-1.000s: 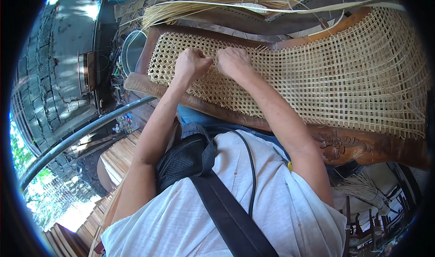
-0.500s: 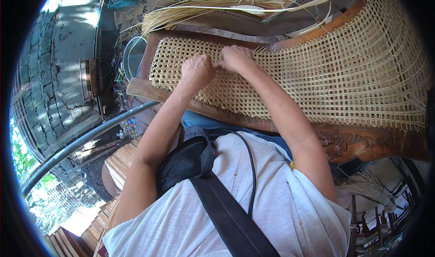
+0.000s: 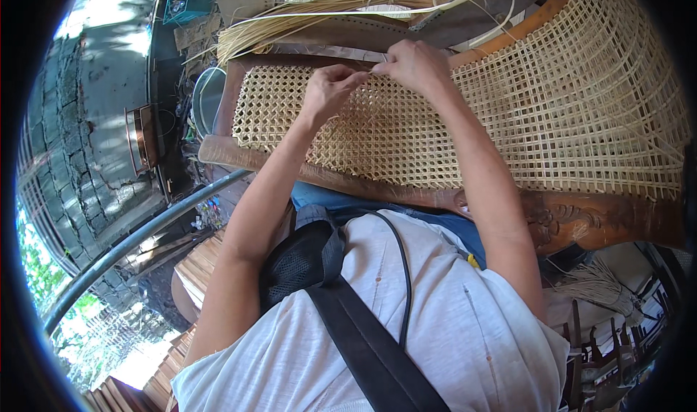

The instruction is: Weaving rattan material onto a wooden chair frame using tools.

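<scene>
Across my lap lies a carved wooden chair frame (image 3: 406, 194) with woven cane webbing (image 3: 421, 143) stretched over it. The left part has a closed pattern with small holes; toward the right the weave is a looser grid. Over the far edge of the webbing, my left hand (image 3: 332, 91) is closed in a pinch. My right hand (image 3: 420, 65) pinches too, a little farther right and higher, above the far rail. A thin cane strand seems to run between the fingertips of both hands; most of it is hidden.
A bundle of loose cane strands (image 3: 290, 26) lies beyond the frame, near another drilled wooden frame (image 3: 356, 33). A clear bucket (image 3: 209, 96) and a metal pipe (image 3: 145, 238) are at left. Stacked wood pieces (image 3: 200, 267) stand by my left elbow, more cane (image 3: 599, 285) at right.
My right hand has moved right and away from me, up off the webbing to the far rail. My left hand has shifted slightly right and farther away, its fingers now turned toward the right hand.
</scene>
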Tool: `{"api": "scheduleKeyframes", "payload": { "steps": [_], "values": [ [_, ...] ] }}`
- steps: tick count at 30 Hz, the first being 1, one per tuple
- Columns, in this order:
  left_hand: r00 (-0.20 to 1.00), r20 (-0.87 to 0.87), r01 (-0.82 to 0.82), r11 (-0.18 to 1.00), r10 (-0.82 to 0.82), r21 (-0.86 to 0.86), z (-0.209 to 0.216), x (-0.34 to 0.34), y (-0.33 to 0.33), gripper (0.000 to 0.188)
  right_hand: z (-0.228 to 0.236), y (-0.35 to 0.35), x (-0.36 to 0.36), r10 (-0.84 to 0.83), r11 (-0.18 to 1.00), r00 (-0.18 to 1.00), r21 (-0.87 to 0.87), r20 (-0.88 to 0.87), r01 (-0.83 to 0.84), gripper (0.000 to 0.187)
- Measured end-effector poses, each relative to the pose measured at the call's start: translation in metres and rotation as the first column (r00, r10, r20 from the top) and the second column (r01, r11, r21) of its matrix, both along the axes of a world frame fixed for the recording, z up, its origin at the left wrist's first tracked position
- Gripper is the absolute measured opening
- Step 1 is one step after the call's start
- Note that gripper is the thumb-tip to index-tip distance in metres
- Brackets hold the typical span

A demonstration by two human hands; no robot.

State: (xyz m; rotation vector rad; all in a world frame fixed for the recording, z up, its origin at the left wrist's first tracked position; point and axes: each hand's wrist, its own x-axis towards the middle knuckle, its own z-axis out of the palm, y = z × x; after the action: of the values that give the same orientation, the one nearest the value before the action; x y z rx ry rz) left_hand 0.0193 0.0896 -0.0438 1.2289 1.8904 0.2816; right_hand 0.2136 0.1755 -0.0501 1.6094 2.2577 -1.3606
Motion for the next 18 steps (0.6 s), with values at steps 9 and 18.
{"api": "scheduleKeyframes", "payload": {
  "steps": [9, 18],
  "values": [
    [0.944, -0.325, 0.041, 0.998, -0.054, -0.046, 0.006, -0.024, -0.017, 0.027, -0.043, -0.049, -0.055, 0.272, 0.958, 0.962, 0.105, -0.027, -0.268, 0.021],
    [0.903, -0.397, 0.134, 0.985, -0.167, -0.108, 0.004, -0.029, -0.01, 0.025, -0.034, -0.055, -0.069, 0.303, 0.935, 0.953, 0.202, -0.021, -0.293, 0.022]
  ]
}}
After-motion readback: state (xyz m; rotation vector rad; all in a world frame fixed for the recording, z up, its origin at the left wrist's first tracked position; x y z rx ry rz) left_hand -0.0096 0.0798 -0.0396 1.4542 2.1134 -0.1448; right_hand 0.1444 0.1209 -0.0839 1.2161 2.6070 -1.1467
